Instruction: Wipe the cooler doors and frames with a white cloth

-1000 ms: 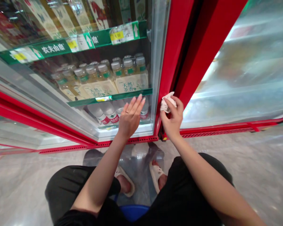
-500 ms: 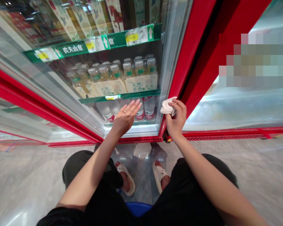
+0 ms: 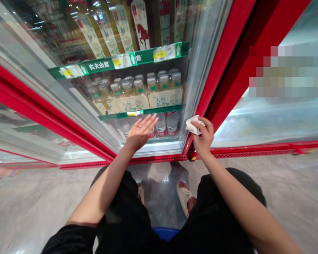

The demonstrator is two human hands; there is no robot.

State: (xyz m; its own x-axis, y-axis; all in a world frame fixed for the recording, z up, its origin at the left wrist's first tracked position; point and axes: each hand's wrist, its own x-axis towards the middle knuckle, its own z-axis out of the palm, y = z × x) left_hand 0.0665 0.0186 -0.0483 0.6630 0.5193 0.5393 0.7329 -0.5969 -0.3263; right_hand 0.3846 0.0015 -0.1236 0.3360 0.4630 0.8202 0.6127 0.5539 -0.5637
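Note:
In my right hand (image 3: 205, 135) is a crumpled white cloth (image 3: 193, 125), held at the red frame (image 3: 204, 95) along the right edge of the glass fridge door. My left hand (image 3: 141, 133) is open, its fingers stretched out and together in front of the lower glass; whether it touches the glass I cannot tell. A ring shows on one finger. Behind the glass, bottles of pale tea (image 3: 159, 95) stand on the middle shelf. Water bottles with red labels (image 3: 172, 125) sit on the bottom shelf, partly hidden by my left hand.
A green shelf strip (image 3: 100, 66) with price tags runs above the tea bottles. Another red-framed cooler (image 3: 270, 127) stands to the right, partly pixelated. Below me are my sandalled feet, a blue object (image 3: 164, 233) between my legs, and the grey floor (image 3: 288, 190).
My view has shifted, so the shelves sit lower and further right. My right hand with the cloth appears slightly lower and further right. My left hand stays nearly in place, still open.

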